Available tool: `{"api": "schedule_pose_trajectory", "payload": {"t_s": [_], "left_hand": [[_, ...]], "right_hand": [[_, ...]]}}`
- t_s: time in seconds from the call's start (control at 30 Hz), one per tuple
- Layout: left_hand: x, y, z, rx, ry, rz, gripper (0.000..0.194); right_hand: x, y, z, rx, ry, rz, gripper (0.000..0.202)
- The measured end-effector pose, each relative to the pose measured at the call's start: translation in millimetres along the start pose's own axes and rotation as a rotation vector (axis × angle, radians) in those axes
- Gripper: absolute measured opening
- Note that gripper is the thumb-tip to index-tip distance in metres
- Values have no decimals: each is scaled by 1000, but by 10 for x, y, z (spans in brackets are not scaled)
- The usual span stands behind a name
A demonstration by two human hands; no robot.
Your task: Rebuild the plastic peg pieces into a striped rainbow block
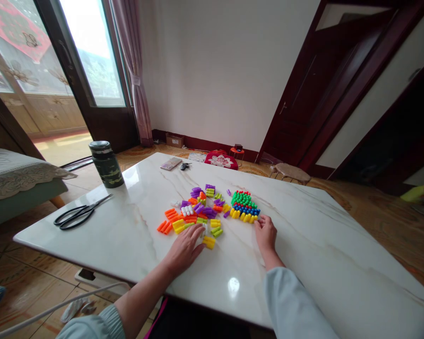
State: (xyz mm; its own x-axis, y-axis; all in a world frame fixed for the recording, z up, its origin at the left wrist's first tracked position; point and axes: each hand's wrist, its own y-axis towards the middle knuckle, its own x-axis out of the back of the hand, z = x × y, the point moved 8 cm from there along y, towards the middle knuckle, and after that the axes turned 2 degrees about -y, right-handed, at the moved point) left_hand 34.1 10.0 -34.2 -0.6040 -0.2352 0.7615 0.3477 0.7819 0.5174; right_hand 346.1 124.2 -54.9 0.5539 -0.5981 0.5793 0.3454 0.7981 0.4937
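A loose pile of small plastic pieces (188,211) in orange, purple, white, yellow and lime lies mid-table. My left hand (186,246) rests palm down at the pile's near side, its fingers apart, beside some yellow pieces (208,242). To the right, green, red and blue pieces (244,200) stand packed in rows, with a row of yellow pieces (243,216) along the near edge. My right hand (266,231) is at the right end of that yellow row, fingers together; what they hold, if anything, is too small to make out.
On the white marble-patterned table (304,245), black scissors (81,214) and a camouflage flask (107,165) are at the left. A phone (171,163) and keys (185,166) lie near the far edge.
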Motion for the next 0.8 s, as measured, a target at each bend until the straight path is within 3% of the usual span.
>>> {"api": "schedule_pose_trajectory", "payload": {"t_s": [0.4,0.57,0.67,0.8], "left_hand": [[-4,8,8,8,3,8,40],[-13,-4,9,-2,4,9,38],[-13,-6,3,-6,-4,7,39],[-4,-6,1,-9,-23,-7,41]], "right_hand": [[7,-6,-22,-12,-85,0,14],[70,-51,53,30,-75,-2,20],[99,-105,352,165,-73,18,24],[-32,-207,1100,510,-166,132,20]]}}
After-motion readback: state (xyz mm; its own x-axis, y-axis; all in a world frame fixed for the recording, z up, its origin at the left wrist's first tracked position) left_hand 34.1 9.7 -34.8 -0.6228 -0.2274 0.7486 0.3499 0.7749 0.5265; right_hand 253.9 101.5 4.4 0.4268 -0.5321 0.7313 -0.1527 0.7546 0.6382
